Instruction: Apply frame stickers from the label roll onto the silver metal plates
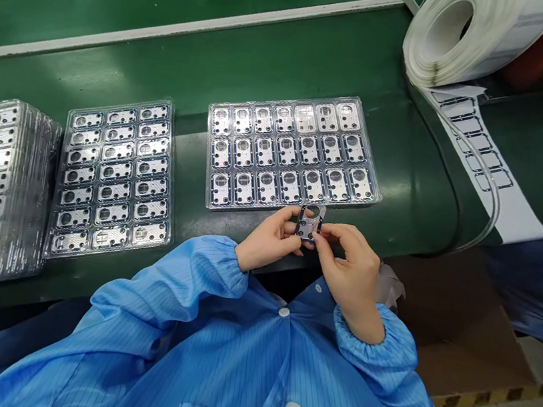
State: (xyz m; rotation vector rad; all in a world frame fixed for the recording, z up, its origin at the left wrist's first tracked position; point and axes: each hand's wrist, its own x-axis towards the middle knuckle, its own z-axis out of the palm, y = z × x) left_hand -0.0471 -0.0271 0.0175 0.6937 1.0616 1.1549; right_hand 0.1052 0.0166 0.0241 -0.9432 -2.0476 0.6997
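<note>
Between my two hands, just below the near edge of a clear tray, is a small silver metal plate (308, 223) with a dark edging and a round opening. My left hand (274, 236) pinches its left side between thumb and fingers. Closed at the plate's lower right is my right hand (350, 262), thumb and forefinger on its edge. The clear plastic tray (296, 141) lies beyond them on the green bench, with rows of similar silver plates; one pocket in the back row looks paler than the others.
Left of the middle lies a second filled tray (117, 176), and a tall stack of filled trays (24, 196) stands farther left. At the back right, a large label roll (477, 37) trails a strip with black outlines (489, 167). A cardboard box (467, 319) sits below the bench at right.
</note>
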